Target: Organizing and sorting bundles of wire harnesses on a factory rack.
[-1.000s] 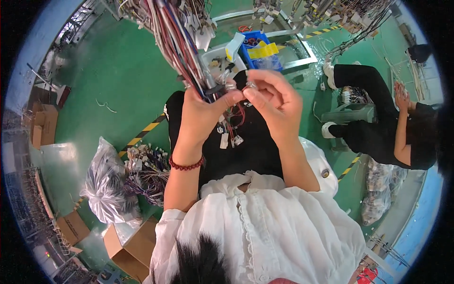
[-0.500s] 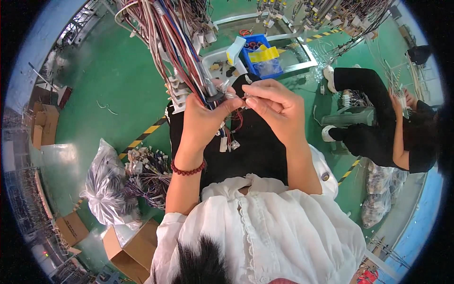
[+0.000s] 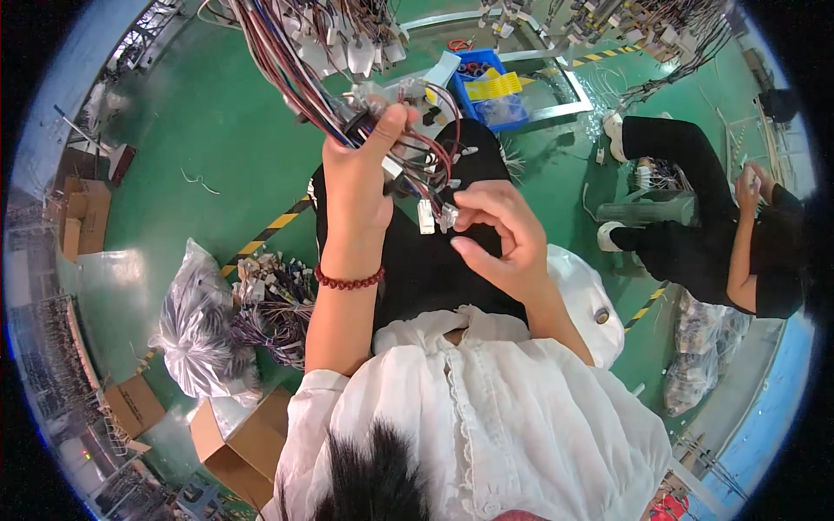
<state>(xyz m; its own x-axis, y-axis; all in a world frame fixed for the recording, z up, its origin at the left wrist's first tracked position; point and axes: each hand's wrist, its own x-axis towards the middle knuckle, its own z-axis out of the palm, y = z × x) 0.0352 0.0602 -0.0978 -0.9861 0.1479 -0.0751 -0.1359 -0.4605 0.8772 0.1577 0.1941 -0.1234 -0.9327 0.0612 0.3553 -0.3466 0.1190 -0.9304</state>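
Note:
My left hand point(image 3: 356, 191) is wrapped round a wire harness point(image 3: 291, 74) of brown, white and blue wires, its thumb pressed on the bundle. Looped dark red wires point(image 3: 452, 143) hang from the harness beside that hand. A white connector point(image 3: 426, 216) and a translucent connector point(image 3: 447, 217) dangle at the wire ends over my lap. Just to the right of them is my right hand point(image 3: 508, 239), thumb and fingers apart. Its fingertips come close to the translucent connector; whether they touch it I cannot tell.
Beyond my knees a blue bin point(image 3: 495, 108) holds yellow strips and small parts. More harnesses hang overhead. A plastic bag point(image 3: 195, 321), a wire pile point(image 3: 274, 304) and a cardboard box point(image 3: 243, 443) lie at left. A co-worker point(image 3: 695, 200) sits at right.
My hands have parted. The right hand has left the wire ends at my left thumb and moved down to the hanging connectors. The left hand keeps the harness, raised and turned slightly.

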